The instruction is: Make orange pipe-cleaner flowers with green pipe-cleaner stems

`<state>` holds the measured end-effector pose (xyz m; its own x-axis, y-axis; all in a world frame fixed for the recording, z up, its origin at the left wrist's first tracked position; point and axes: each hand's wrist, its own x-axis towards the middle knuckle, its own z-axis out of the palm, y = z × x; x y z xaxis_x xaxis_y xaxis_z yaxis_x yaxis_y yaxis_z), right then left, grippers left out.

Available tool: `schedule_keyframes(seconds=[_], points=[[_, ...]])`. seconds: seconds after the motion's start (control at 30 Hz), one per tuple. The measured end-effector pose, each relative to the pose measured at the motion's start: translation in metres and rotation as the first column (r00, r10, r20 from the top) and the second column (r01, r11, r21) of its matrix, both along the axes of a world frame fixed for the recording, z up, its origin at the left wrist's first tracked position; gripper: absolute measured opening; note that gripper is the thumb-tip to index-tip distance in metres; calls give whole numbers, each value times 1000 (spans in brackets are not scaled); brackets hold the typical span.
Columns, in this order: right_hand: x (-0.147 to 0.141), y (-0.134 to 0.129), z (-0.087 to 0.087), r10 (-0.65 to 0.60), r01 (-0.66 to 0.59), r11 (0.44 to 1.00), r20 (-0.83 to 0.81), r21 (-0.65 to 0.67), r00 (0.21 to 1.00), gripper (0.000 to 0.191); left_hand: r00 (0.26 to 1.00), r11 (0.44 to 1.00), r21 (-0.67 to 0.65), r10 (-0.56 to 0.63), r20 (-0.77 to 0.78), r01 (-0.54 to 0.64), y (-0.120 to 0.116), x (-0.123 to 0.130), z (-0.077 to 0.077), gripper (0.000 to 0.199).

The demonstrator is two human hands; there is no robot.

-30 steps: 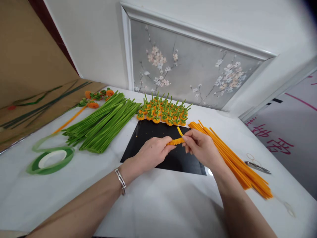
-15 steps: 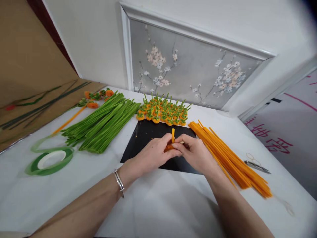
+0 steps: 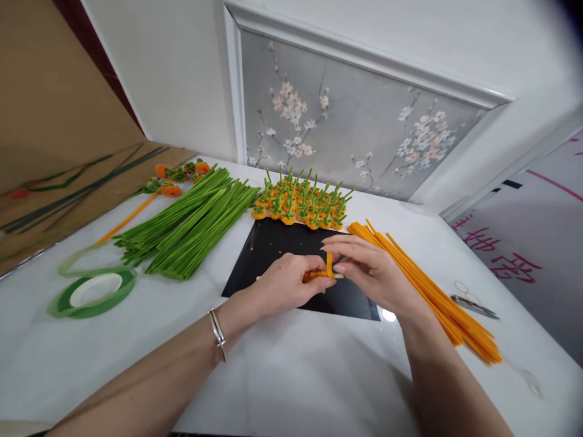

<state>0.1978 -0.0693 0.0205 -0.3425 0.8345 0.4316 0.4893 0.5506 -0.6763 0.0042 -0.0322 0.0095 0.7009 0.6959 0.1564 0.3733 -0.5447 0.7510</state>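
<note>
Over the black mat (image 3: 246,267), my left hand (image 3: 291,279) pinches a thin pale stick (image 3: 338,276) with an orange fuzzy stem (image 3: 319,275) coiled around it. One end of the orange stem stands upright from the coil. My right hand (image 3: 368,267) is beside that upright end, its fingers apart and extended; nothing is clearly gripped in it. Behind the mat stand several small orange flowers with green stems (image 3: 300,200). To the right lies a pile of straight orange stems (image 3: 428,291).
Green stems (image 3: 195,224) lie in a bundle at the left, with a roll of green tape (image 3: 127,285) nearer and orange flowers (image 3: 170,190) behind. Scissors (image 3: 476,307) rest at the right. A wall with a framed floral panel (image 3: 337,121) rises behind the table.
My right hand has opened and moved slightly right, off the coil. The upright orange end now shows further right, and more of the stick is visible.
</note>
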Motion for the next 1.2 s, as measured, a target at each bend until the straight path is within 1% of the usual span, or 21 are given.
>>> schedule_keyframes(seconds=[0.1,0.2,0.3,0.37,0.43,0.53,0.63,0.73,0.8,0.97,1.1,1.2], points=[[-3,-1,0,-58,58,998,-7,-38,998,15,999,1000,14,-25,-20,26,-1,0,-2,21],[-4,0,-1,-163,159,985,-48,-70,985,7,999,999,35,-34,-12,34,-2,0,-3,21],[-1,1,-4,-243,227,966,-122,-125,962,8,1000,997,73,-3,18,2,-1,-1,-2,20],[2,2,-5,-257,233,959,-154,-158,954,11,999,995,97,22,38,-25,-2,-1,-1,17],[3,3,-6,-264,237,955,-147,-178,953,13,997,992,109,54,54,-60,-3,-1,0,14],[4,3,-7,-265,254,949,-35,-185,964,15,990,988,100,111,88,-120,-4,-1,2,19],[2,3,-6,-193,213,958,117,-191,974,17,981,984,105,132,140,-147,-4,-1,2,25],[-1,0,-4,-151,188,969,219,-160,964,21,975,976,149,135,176,-162,-2,-1,1,20],[-3,-2,-1,-154,187,975,248,-117,957,21,970,967,177,146,192,-181,-1,-2,-1,17],[-6,-6,5,-171,188,982,288,-30,942,18,950,948,197,201,237,-250,0,-2,-4,21],[-8,-7,2,-197,191,980,361,54,912,19,949,941,220,202,243,-257,3,-2,-6,23],[-9,-9,-1,-214,195,977,437,88,874,20,954,931,257,208,216,-261,5,-3,-6,23]])
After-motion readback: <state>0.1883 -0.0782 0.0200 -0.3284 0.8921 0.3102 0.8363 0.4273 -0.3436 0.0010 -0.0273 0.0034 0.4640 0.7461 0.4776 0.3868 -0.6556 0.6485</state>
